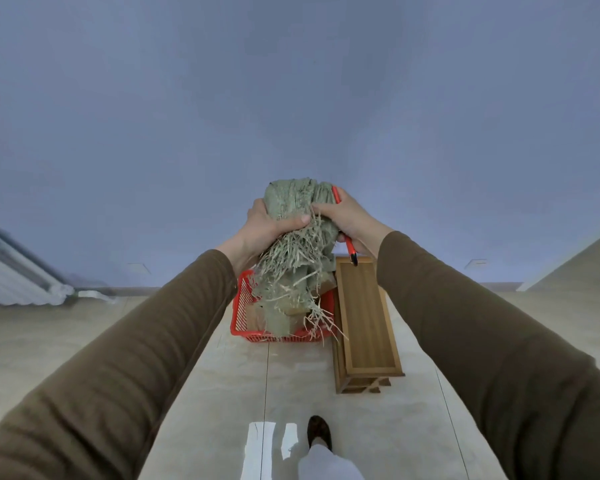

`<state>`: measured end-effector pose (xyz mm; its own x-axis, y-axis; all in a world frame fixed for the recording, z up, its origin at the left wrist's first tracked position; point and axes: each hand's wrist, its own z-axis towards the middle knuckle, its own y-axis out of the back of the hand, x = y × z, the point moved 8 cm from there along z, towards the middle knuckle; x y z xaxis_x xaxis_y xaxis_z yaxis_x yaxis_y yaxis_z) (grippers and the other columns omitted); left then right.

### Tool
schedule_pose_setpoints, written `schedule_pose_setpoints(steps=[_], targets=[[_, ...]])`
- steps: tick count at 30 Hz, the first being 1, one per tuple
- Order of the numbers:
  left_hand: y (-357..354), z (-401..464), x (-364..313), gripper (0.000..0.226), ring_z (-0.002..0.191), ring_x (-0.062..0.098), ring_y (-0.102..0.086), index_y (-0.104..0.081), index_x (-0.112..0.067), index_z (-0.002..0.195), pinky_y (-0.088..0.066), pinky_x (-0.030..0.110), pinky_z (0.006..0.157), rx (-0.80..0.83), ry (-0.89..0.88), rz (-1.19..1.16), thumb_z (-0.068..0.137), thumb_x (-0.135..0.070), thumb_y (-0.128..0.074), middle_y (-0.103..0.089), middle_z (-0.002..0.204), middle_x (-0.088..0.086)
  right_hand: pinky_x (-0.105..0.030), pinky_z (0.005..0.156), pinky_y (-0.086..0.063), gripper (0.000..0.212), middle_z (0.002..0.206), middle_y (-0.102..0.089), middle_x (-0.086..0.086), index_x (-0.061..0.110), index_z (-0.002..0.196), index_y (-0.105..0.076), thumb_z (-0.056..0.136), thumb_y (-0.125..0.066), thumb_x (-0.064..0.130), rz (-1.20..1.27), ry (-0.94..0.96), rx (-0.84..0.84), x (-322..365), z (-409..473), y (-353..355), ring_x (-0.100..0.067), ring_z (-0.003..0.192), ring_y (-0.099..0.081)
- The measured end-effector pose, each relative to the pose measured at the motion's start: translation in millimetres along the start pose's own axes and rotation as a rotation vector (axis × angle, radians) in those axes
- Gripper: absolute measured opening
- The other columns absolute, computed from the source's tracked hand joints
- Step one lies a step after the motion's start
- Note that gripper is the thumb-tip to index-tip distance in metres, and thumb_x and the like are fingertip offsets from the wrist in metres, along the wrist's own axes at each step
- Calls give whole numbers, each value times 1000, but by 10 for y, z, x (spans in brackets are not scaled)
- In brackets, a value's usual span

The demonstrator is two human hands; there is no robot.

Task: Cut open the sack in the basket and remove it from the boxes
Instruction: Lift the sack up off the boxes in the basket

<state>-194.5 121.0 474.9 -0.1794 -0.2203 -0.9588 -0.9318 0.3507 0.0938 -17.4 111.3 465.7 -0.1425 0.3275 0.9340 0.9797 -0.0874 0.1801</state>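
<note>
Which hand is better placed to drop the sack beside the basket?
Probably the left hand: it grips only the sack. The right hand also holds the red cutter.

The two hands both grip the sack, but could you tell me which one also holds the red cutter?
The right hand: it pinches the red cutter against the sack, while the left hand grips only sack.

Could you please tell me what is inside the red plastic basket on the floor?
Brown cardboard boxes show inside the red plastic basket, partly covered by the frayed green woven sack hanging down over them. How many boxes there are cannot be seen.
</note>
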Motion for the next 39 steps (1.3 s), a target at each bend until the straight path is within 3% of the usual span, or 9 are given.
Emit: schedule_pose_setpoints(steps=[4,10,13,16,21,24,28,34,39], targets=[[1,-258,74,127,128,25,-59,3,-23,161,-52,45,107,34,-91,-14,76,-8,-90,-44,143,3,-19,32,-29,24,56,-56,5,15,111,-61,101,-65,35,52,-118,6,-36,-295,-92,-8,41,-45],[138,-483,126,84,109,20,-70,-31,-22,144,-60,44,94,-75,-72,-89,82,-24,-87,-65,127,3,-23,38,-31,44,58,-57,9,27,92,-69,88,-63,70,-49,24,-2,103,-735,-237,-9,42,-44],[175,-502,112,70,108,28,-73,-42,-14,143,-61,49,94,-92,-44,-46,87,-27,-82,-69,127,11,-21,53,-52,43,80,-75,14,30,107,-69,84,-76,66,-12,126,48,138,-872,-322,-8,64,-71],[196,-505,95,58,107,32,-74,-50,-12,141,-60,51,95,-146,-19,1,92,-32,-75,-70,127,13,-30,89,-60,85,131,-68,3,22,151,-43,82,-88,42,21,122,32,53,-893,-322,-15,109,-71],[19,-536,72,72,114,33,-71,-54,-6,142,-54,51,105,-26,1,-51,90,-52,-73,-71,129,15,-37,72,-63,68,127,-73,-15,16,143,-49,87,-85,28,142,79,-10,-44,-866,-225,-22,91,-77],[-186,-570,108,106,125,35,-65,-19,-5,161,-50,52,110,86,59,-109,85,-43,-82,-59,144,21,-29,53,-45,52,115,-75,-20,17,134,-60,91,-78,40,123,28,-93,-107,-821,-75,-23,73,-65],[-287,-563,87,121,122,34,-66,5,-26,163,-52,54,107,130,24,-226,83,-13,-85,-50,149,20,-41,67,-42,46,105,-70,-20,12,133,-65,98,-68,42,199,-64,-64,-219,-811,-49,-32,89,-58],[-393,-600,122,88,107,32,-73,-26,-18,149,-62,53,89,59,-16,-270,84,-3,-83,-61,131,18,-21,37,-32,41,95,-65,-1,12,120,-71,94,-76,43,263,-156,-161,-318,-878,59,-11,54,-47],[-583,-618,70,77,91,28,-74,-28,-15,145,-64,40,66,28,-14,-360,88,1,-78,-63,123,18,-22,38,-38,59,103,-69,-3,14,131,-61,86,-85,44,338,-25,-194,-316,-993,232,-6,48,-54]])
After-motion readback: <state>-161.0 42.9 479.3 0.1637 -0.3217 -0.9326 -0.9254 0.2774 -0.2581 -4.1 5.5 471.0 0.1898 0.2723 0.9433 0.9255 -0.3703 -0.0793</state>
